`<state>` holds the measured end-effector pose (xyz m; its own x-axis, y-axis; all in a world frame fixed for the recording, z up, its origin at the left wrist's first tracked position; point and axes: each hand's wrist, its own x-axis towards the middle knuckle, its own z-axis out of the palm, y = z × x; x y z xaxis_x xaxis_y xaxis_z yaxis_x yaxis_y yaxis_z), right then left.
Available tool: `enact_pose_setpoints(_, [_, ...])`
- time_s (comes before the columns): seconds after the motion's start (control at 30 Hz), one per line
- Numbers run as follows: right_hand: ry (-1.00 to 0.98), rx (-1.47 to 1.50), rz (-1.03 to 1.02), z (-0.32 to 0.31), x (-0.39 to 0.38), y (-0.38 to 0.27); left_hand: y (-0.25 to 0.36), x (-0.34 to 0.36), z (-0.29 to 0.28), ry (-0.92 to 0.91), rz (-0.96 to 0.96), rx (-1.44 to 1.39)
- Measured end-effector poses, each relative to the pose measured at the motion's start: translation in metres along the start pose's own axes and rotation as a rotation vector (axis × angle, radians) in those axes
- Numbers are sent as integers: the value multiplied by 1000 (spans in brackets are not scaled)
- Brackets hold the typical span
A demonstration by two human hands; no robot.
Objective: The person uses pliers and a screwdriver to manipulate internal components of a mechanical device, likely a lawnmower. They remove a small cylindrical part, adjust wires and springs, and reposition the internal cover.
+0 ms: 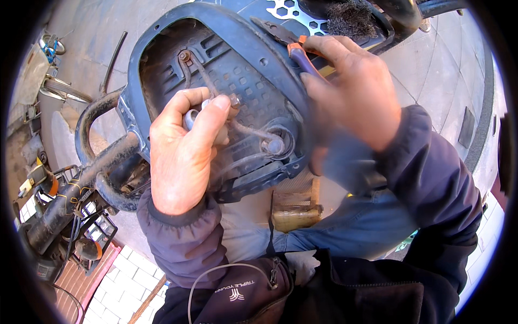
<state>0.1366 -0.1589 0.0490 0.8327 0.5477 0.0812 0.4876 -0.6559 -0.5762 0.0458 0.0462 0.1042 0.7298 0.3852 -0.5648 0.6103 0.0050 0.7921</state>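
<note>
1. While a small grey piece [190, 120] is pinched between the thumb and fingers of the left hand [182, 154], a metal stub [235, 100] juts out just beyond the thumb; what else is covered by the palm cannot be told.
2. Pliers [303, 58] are gripped by the blurred right hand [359, 86], with the fingers wrapped around the handles and the nose pointed to the upper left, well apart from the stub.
3. Around the left hand, bent rods [200, 73] are seen inside the seat [253, 81], which is turned hollow side up before the person; one bolt [184, 56] is set above the hand and another [275, 146] to its lower right.
4. For good work here, the grey piece would best be steadied firmly, the stub left exposed, and the thumb tucked clear of any bite. If the pliers are brought in, they should be seated squarely and squeezed gradually, since a rusty-looking part could slip or shear.
5. Farther out, a wooden block [297, 210] is seen below the seat, a black frame [110, 154] to the left and a holed plate [297, 14] beyond the pliers.
</note>
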Motion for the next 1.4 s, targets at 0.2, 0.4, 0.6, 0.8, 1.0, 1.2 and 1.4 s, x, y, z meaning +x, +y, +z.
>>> enact_pose_setpoints(0.2, [-8,-279,-238,20,-1,9,-6,-3,3,40,49,66])
enact_pose_setpoints(0.4, [19,-233,-286,14,4,9,0,-3,3,6,20,-61])
enact_pose_setpoints(0.6, [57,120,-214,-9,7,-15,-2,-4,2,7,19,-74])
enact_pose_setpoints(0.8, [-87,250,-118,-16,7,-22,-1,-5,1,-6,26,-35])
enact_pose_setpoints(1.0, [-341,393,201,-19,-4,-19,-6,1,-4,31,-12,-111])
enact_pose_setpoints(1.2, [-560,755,343,-17,-31,-3,-13,13,-9,-52,46,-273])
enact_pose_setpoints(1.4, [-492,856,473,-42,-42,-28,-5,11,-23,-168,-7,-348])
